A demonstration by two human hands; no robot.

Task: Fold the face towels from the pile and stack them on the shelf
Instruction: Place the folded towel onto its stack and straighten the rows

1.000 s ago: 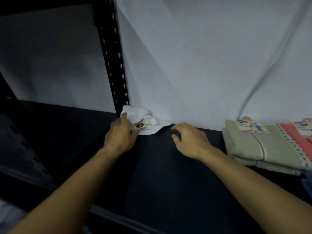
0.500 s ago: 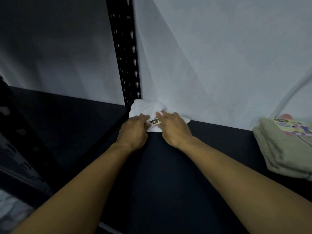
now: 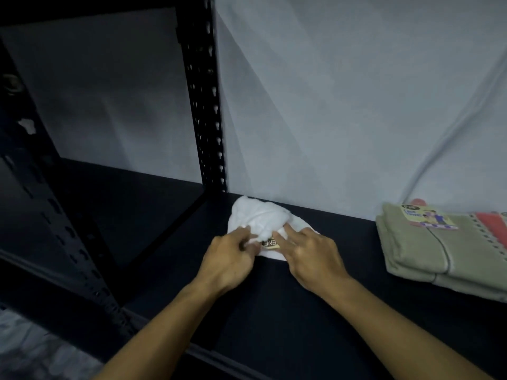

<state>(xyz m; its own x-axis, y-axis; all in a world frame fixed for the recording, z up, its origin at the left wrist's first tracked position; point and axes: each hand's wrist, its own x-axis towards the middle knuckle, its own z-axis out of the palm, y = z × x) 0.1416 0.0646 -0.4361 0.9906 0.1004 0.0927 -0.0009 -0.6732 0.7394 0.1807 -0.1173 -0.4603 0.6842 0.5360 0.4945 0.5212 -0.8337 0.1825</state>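
Observation:
A small white face towel (image 3: 260,219) with a gold label lies crumpled at the back of the dark shelf board (image 3: 274,311), close to the black upright post. My left hand (image 3: 230,259) pinches its near left edge with curled fingers. My right hand (image 3: 310,256) rests on the towel's right side with two fingers stretched out flat beside the label. Both hands hide the towel's front edge.
A stack of folded olive-green towels (image 3: 439,250) with a paper label lies at the right of the shelf, a pink towel (image 3: 491,226) behind it. The perforated black post (image 3: 204,105) stands left of the white towel. White cloth (image 3: 343,91) hangs behind the shelf.
My right hand came left onto the towel and now presses it with straight fingers. The left hand keeps its hold on the near edge. The view has shifted so the towel sits lower.

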